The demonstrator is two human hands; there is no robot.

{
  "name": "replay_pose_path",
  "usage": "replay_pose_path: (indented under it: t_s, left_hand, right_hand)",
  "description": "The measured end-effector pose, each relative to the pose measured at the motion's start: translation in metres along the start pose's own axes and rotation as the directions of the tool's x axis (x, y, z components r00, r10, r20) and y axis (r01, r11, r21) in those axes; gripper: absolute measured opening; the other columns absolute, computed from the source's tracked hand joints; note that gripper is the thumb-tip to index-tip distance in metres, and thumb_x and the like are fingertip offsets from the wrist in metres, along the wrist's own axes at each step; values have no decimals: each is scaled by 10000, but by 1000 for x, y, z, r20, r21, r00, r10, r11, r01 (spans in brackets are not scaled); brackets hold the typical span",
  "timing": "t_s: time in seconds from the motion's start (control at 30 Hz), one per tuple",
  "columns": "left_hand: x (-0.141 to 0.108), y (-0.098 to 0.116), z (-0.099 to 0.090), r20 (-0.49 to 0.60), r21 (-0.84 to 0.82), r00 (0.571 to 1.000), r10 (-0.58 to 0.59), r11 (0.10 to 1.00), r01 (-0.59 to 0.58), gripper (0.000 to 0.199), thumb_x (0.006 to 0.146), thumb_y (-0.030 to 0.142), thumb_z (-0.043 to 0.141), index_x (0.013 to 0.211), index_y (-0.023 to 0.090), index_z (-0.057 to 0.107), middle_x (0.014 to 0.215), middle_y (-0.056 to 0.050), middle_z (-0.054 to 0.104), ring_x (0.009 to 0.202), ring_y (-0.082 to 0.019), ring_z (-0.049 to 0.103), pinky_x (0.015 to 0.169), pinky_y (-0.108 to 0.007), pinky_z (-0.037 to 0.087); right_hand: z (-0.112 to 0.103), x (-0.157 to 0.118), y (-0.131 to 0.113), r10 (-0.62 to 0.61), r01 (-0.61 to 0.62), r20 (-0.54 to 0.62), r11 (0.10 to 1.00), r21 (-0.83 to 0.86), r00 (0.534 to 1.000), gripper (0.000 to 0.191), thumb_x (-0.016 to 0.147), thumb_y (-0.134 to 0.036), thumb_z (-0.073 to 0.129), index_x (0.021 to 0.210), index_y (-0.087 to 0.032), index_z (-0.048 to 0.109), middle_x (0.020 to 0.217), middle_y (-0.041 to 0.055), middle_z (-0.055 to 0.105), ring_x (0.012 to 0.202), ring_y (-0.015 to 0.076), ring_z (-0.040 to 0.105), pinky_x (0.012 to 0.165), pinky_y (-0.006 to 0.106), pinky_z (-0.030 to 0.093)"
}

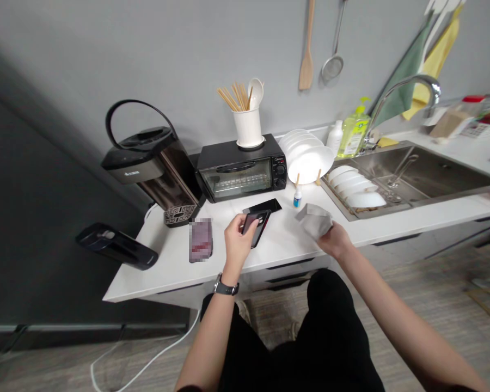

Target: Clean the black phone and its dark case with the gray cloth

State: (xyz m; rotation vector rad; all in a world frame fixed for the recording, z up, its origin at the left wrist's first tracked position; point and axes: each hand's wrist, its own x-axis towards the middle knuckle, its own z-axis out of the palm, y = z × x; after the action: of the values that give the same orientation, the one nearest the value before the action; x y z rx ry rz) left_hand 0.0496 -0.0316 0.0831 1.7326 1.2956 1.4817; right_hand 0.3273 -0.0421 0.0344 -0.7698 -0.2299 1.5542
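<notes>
My left hand (239, 239), with a watch on its wrist, is closed on a dark phone (263, 227), held tilted over the counter. Gripped in my right hand (335, 239) is a crumpled grey cloth (313, 219), raised a little to the right of the phone. Another black phone (274, 205) lies flat just behind the held one. Further back, between the cloth and the toaster oven, stands a small white bottle with a blue label (297, 197). A blurred-out flat item (201, 240) rests on the counter left of my left hand.
On the white counter (175, 277) are a water dispenser (167, 169), a toaster oven (240, 177) and a dark flask (116, 246) at the left edge. White plates (306, 158), a soap bottle (353, 133) and a sink (428, 171) with bowls (365, 200) are to the right.
</notes>
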Motion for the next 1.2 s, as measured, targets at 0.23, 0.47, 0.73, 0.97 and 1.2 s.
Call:
replay_pose_path:
  t_s: [0.23,0.47,0.73,0.97,1.2]
  left_hand:
    - [-15,-20,28,157,109,985,-66,993,49,240,1022,391,514,1192,223,544,923,-35,732,807,-196,696,744,-277,506]
    - [-16,-22,28,193,20,981,-17,1000,13,278,1035,370,505,1276,234,530,1133,-60,749,1027,-203,724,887,-278,526]
    - [-14,-19,33,297,-62,951,82,996,-67,337,1031,343,528,1314,216,660,1315,-67,720,1221,-227,674,1065,-308,492]
    - [-12,-37,50,331,40,943,-40,999,29,305,972,405,627,1055,166,797,979,-72,811,875,-245,748,809,-291,548]
    - [-8,-52,56,310,84,950,-43,996,18,276,937,342,639,817,121,752,764,-52,750,733,-195,687,651,-243,476]
  right_hand:
    - [28,-36,12,-50,76,98,958,-276,994,410,1041,-412,369,731,-233,568,904,97,765,991,255,744,903,444,593]
    - [30,-37,-14,-446,329,401,-234,-915,800,604,1003,-648,343,542,-268,434,539,60,558,606,244,605,645,352,449]
    - [57,-33,-82,-350,122,461,-674,-729,816,493,977,-469,437,607,-213,639,634,117,679,599,247,636,565,329,370]
    - [101,-39,-21,-160,591,777,-561,-579,609,292,963,-313,473,891,-199,732,1337,94,682,933,256,720,748,358,517]
    - [99,-30,32,-333,593,750,-464,-658,571,335,1089,-392,296,1105,-191,564,924,107,715,770,254,673,666,323,453]
